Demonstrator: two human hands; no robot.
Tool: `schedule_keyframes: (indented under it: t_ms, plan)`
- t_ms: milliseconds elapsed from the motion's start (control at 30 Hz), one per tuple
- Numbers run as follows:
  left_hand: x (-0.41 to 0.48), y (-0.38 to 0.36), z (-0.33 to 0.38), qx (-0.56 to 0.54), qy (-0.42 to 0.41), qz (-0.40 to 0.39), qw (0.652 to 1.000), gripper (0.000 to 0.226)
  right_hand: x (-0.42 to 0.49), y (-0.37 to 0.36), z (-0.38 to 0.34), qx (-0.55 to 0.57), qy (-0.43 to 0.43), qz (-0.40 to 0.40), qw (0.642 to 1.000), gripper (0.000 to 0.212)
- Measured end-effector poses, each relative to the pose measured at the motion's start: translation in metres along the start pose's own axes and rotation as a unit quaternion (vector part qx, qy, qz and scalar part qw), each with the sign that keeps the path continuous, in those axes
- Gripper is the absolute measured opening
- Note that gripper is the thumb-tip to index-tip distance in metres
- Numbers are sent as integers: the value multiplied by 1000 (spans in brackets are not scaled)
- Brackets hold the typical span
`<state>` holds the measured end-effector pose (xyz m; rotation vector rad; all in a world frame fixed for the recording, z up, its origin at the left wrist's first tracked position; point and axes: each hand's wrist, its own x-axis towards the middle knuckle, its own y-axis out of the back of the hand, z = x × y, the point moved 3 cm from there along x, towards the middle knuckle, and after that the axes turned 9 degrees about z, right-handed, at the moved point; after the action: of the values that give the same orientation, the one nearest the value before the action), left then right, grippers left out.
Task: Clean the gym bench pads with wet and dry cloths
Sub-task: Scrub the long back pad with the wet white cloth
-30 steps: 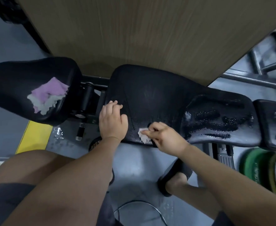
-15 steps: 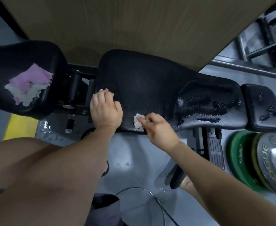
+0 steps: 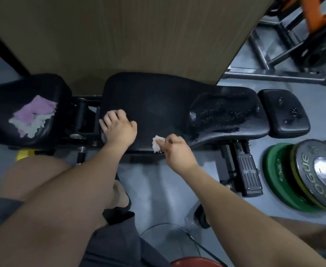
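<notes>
**Head view, looking down on a gym bench.** The long black back pad (image 3: pixel 158 105) runs from 9 to 3 o'clock across the middle of the view, beneath a brown wooden panel (image 3: pixel 129 35) at 12 o'clock.

- The left hand (image 3: pixel 117 128) lies palm down on the pad's near-left corner, fingers together and slightly bent, holding nothing.
- The right hand (image 3: pixel 175 151), just to its 3 o'clock, pinches a small white cloth (image 3: pixel 157 144) between thumb and curled fingers. The cloth is pressed against the pad's near edge.
- Water droplets (image 3: pixel 225 114) cover the pad's right end, at 3 o'clock from the hands. More droplets sit on the small head pad (image 3: pixel 283 112) just beyond it.
- A separate seat pad (image 3: pixel 13 89) lies at 9 o'clock, and a folded purple and white cloth (image 3: pixel 34 114) rests on its top, well apart from both hands.

Between the two pads the black hinge frame (image 3: pixel 81 116) shows. Weight plates (image 3: pixel 312 174) — green, yellow and grey — lean together on the grey floor (image 3: pixel 158 180) at 4 o'clock. The person's bare knee and dark shorts fill the view at 7 o'clock.
</notes>
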<state>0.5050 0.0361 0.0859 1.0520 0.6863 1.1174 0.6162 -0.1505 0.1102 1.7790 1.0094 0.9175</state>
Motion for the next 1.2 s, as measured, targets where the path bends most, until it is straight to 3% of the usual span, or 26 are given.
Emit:
schedule_keyframes:
  t_ms: [133, 300, 500, 600, 667, 767, 833, 933, 1100, 1200]
  plan:
    - [-18, -7, 42, -21, -98, -27, 995, 42, -19, 26, 74, -31, -108, 54, 992, 54]
    - [-30, -31, 86, -36, -125, -63, 989, 45, -26, 17, 83, 27, -211, 127, 969, 23]
    - [-35, -53, 105, 23, -163, -40, 986, 54, -35, -2, 55, 72, -147, 189, 968, 14]
    - [-43, -56, 103, 50, -173, 13, 984, 56, -32, 4, 81, 46, -106, 193, 974, 8]
    - [-42, -57, 103, 62, -169, 12, 984, 57, -28, 15, 117, 30, -146, 210, 966, 15]
    - [-39, -57, 105, 78, -161, -42, 983, 63, -17, 34, 160, 5, -237, 224, 945, 23]
    - [-37, -55, 107, 86, -154, -86, 981, 68, -9, 36, 163, 9, -252, 218, 943, 18]
    - [-29, -44, 111, 94, -136, -179, 970, 76, -7, 26, 133, 51, -194, 225, 954, 10]
    - [-20, -11, 98, 142, -170, -300, 928, 89, -6, 16, 110, 32, -58, 151, 986, 16]
    - [-31, 1, 83, 157, -157, -338, 914, 91, -8, 25, 131, 43, -170, 158, 972, 24]
